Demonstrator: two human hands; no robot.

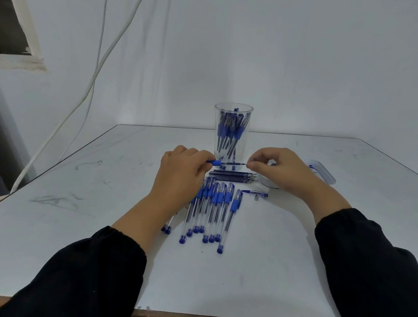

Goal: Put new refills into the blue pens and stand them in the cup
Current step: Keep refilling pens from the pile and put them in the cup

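Observation:
A clear plastic cup (234, 114) stands at the middle of the table and holds several blue pens. In front of it my left hand (181, 173) grips a blue pen barrel (216, 162) lying level. A thin refill (236, 164) sticks out of the barrel to the right, and my right hand (278, 170) pinches its far end. Below the hands lies a row of loose refills (234, 175). Several blue pens (213, 210) lie side by side nearer to me. A pen cap and a small tip piece (256, 195) rest to their right.
A clear plastic box with its lid (322, 172) sits behind my right hand. The white table (269, 266) is scuffed with marks; its left edge runs diagonally and its front edge is close to me. White cables (96, 76) hang down the wall at the left.

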